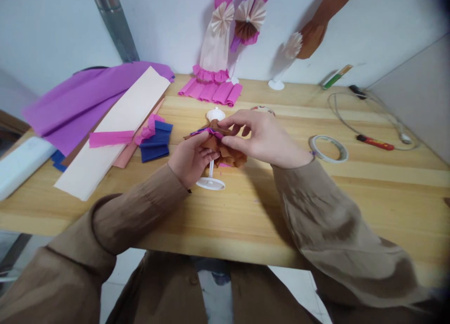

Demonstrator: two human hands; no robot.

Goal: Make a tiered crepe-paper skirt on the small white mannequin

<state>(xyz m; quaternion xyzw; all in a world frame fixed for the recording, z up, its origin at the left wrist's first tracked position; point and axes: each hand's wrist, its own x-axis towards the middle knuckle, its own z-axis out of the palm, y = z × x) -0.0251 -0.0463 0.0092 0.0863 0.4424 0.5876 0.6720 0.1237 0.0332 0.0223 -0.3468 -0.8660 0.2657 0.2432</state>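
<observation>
This looks like a small paper-craft corner; whether it sits in a home or a workroom, I cannot tell. A pale wooden tabletop [218, 230] stands against a plain white wall [168, 28]. Along its back, a pink-and-cream paper dress [215, 52] and a brown paper piece [312, 38] are on display. Craft supplies surround the work: a purple sheet [94, 99], a cream strip [128, 106], blue paper [155, 143], a tape roll [330, 160] and a red-handled corded tool [375, 141].

A brown jacket [168, 291] is worn open, its long sleeves [323, 221] creased (one button [194, 279] can be seen), over a pale top [215, 303] marked with a dark patch [221, 278].
</observation>
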